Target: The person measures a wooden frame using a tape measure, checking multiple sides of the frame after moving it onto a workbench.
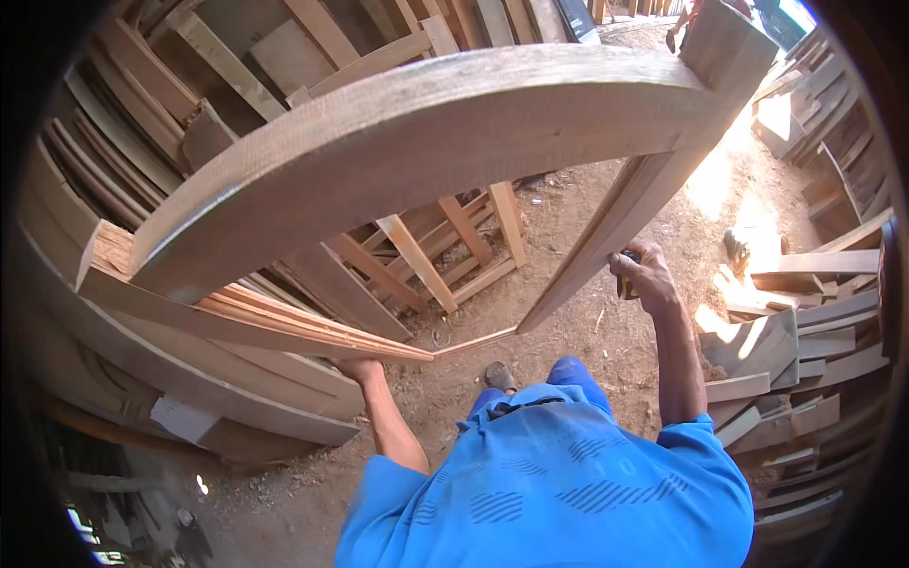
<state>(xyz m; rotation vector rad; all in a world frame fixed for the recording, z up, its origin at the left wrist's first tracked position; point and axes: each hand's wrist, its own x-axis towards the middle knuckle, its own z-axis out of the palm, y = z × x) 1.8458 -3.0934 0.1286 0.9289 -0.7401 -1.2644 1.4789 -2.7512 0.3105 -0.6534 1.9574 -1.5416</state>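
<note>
A large wooden frame [426, 123] with a curved, arched top rail stands tilted in front of me, its two side posts running down towards my feet. My left hand [358, 367] grips the left post [294, 327] near its lower part; the fingers are mostly hidden behind the wood. Beside the right post [615, 222], my right hand [647, 273] is closed round a small black-and-yellow tape measure [626, 287]. The hand is at the outer edge of that post, and whether it touches the wood I cannot tell.
Curved boards [218, 388] lean along the left side. Planks and another slatted frame [445, 251] stand beyond the arch. Piled wood offcuts [805, 341] line the right side of the dirt floor [587, 331]. Part of another person [678, 36] shows at the far right.
</note>
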